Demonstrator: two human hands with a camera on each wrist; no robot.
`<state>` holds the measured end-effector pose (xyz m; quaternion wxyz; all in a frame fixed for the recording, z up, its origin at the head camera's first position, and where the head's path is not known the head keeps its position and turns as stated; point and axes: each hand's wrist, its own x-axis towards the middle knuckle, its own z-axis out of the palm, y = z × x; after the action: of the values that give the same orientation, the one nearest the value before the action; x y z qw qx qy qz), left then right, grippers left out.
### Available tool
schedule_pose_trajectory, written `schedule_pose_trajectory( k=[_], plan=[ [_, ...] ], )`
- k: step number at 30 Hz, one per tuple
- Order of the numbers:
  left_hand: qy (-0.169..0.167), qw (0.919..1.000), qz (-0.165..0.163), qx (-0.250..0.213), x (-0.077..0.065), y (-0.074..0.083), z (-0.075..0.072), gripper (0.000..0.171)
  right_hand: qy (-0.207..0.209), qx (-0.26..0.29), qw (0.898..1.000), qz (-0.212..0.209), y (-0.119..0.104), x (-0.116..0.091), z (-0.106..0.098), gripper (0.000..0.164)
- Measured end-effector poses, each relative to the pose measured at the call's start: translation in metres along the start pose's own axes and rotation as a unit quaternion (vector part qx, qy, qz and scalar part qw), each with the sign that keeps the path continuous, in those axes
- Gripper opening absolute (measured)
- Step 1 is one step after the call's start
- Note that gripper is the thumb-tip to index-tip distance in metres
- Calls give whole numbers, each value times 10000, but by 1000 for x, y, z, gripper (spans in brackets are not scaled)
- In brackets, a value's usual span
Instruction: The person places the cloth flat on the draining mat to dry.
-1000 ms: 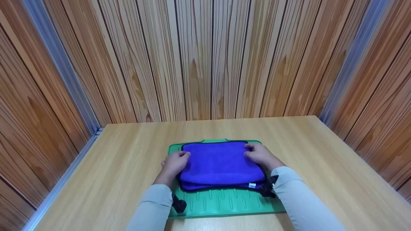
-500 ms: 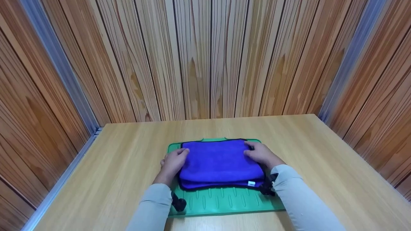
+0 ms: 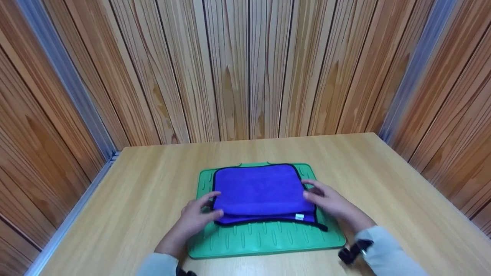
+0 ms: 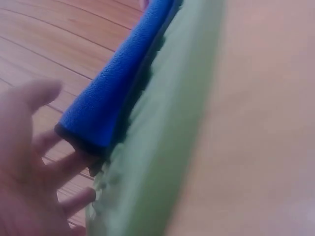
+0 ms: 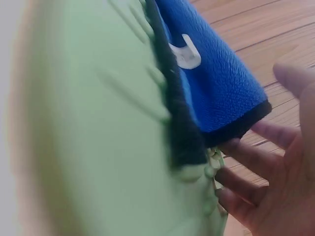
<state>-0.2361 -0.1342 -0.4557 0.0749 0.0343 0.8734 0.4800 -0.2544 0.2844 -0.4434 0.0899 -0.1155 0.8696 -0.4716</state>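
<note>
A folded blue-purple towel (image 3: 261, 189) with black edging and a small white tag (image 3: 299, 217) lies on a green ridged board (image 3: 261, 243). At its left edge my left hand (image 3: 193, 218) has thumb and fingers spread apart. In the left wrist view, the fingers of that hand (image 4: 29, 167) reach by the towel's (image 4: 106, 93) folded corner, the thumb clear of it. My right hand (image 3: 330, 197) is beside the right edge, fingers loosely extended. In the right wrist view, the right hand (image 5: 280, 167) has its fingertips near the towel's (image 5: 216, 83) corner, whether touching I cannot tell.
The board rests on a light wooden table (image 3: 153, 191). Wood-panelled walls (image 3: 245, 69) rise behind and at both sides, with metal strips in the corners. A black strap end (image 3: 321, 227) sticks out from the towel's near right corner.
Both hands have let go of the towel's side edges, spreading apart and drawing back towards me. The towel stays on the board, its outer edges and right near corner now showing more.
</note>
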Motion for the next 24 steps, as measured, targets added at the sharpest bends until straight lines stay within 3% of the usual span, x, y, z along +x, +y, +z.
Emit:
schedule_pose_trajectory(
  k=[5,10,14,19,24],
  plan=[
    [185,9989,287,316,-5,-5,4,58,-104,-226,9996,-132,7,-15,5,76],
    [482,9961,555,484,-7,-10,6,54,131,-374,9979,-520,14,-15,11,63],
    [540,9956,702,305,-10,-12,5,50,146,-192,9962,-834,18,-19,14,56],
    [211,9949,946,-287,-15,-13,1,47,105,91,9928,-1189,24,-25,12,56],
    [-225,9929,942,-686,-20,-17,-4,37,-79,420,9935,-1056,26,-33,9,55]
  ],
)
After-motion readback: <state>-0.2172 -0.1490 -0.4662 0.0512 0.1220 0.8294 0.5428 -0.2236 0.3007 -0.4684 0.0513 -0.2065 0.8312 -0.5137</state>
